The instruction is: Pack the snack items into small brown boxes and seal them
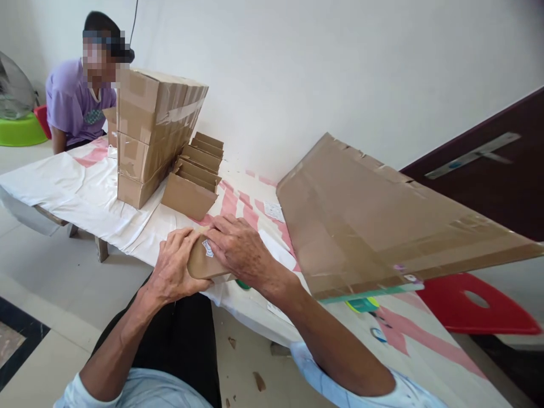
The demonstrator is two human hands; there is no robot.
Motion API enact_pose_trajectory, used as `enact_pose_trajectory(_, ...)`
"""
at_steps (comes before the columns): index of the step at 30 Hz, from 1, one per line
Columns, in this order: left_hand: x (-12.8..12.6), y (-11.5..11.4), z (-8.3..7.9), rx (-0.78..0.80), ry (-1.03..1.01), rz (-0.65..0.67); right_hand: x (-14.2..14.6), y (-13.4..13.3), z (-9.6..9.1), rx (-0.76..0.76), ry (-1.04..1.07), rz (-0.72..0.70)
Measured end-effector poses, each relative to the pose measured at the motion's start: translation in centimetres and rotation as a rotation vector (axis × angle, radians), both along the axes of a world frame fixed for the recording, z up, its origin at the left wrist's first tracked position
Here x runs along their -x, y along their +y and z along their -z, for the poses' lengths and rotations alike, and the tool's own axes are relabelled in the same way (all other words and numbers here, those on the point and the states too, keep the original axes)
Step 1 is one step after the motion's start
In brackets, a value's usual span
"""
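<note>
Item in hand: small cardboard box, flat brown card with a small white label on top, lying at the near edge of the table, about midway along it. Left hand: wrapped around the box's left end, fingers curled shut on it, thumb on top. Right hand: laid over the top of the box, fingers stretched out and close together, pressing flat, tips touching the left hand's knuckles. Table cover: white cloth with pink stripes. Middle of the table, toward the far edge: row of folded boxes standing on end, the nearest just beyond the hands. Touching that row on its left: stack of taped boxes, three high. Right part of the table: large cardboard sheet, taped, tilted, its low edge toward the near side. Under that edge: a green and yellow item, perhaps a tape roll, mostly hidden. Far left end of the table: seated person in a purple shirt. Beside the right end: red stool. On the floor at far left: green basin.
</note>
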State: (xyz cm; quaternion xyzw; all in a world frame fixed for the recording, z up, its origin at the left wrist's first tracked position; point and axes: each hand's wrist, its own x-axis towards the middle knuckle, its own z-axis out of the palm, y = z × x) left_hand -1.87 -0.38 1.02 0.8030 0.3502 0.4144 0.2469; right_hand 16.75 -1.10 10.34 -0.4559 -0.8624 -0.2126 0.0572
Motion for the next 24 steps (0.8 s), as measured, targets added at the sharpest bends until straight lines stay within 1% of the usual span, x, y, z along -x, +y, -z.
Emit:
enact_pose_trajectory(5,0.0,-0.2,-0.1,-0.019,0.003,0.002,-0.2,-0.5,0.1,-0.032,-0.019,-0.025)
enact_pose_trajectory(15,-0.2,-0.4,-0.2,-0.048,0.024,0.000,-0.6,-1.1,0.0,-0.069,0.045,-0.075)
enact_pose_trajectory(20,-0.2,-0.6,-0.5,-0.042,0.039,0.007,-0.8,-1.5,0.1,-0.052,0.099,-0.089)
enact_pose_trajectory(24,-0.1,-0.7,-0.6,-0.028,0.043,0.030,-0.9,-2.3,0.0,-0.016,0.141,-0.085)
